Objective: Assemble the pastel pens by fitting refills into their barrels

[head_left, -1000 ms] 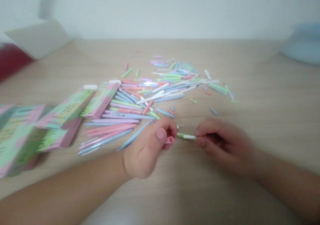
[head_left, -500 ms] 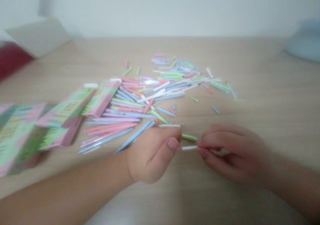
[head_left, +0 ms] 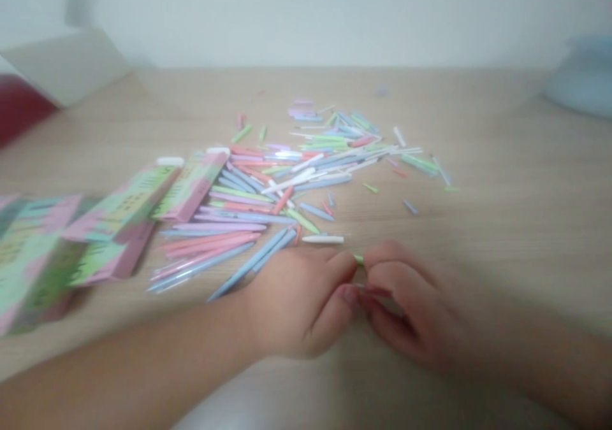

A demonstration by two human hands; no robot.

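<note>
Pale wall [head_left: 306, 16] along the back, light wood-grain desk [head_left: 502, 239] below, all a little blurred. At far left, dark red object [head_left: 21, 108] cut off by the frame, with cream panel [head_left: 67, 64] slanted beside it. Nearer, on the left of the desk, pastel printed boxes [head_left: 122, 200] in an overlapping row, long axes from near left to far right. Right of these, pink sticks [head_left: 213, 245] laid nearly crosswise, then blue sticks [head_left: 258, 261] slanting from the left forearm up to the right. Beyond, toward the middle, loose spread of slim pastel pieces [head_left: 329, 142], pointing many ways. Just past the left knuckles, white stick [head_left: 322, 239] lying crosswise.

Of the two hands, left hand [head_left: 306, 306] curled closed, thumb toward the right, around one end of green piece [head_left: 358, 260]. Green piece at the meeting of the fingertips, long axis roughly left to right, both ends hidden; cannot tell which way the tip points. Just below, at the left thumb, pale sliver [head_left: 359, 286], too blurred to name. Right hand [head_left: 425, 309] pointing left, fingers narrowed toward thumb; cannot tell the contents of its grip. Farther right, small blue piece [head_left: 410, 207] angled down to the right, and at the edge, pale blue object [head_left: 586, 76].
</note>
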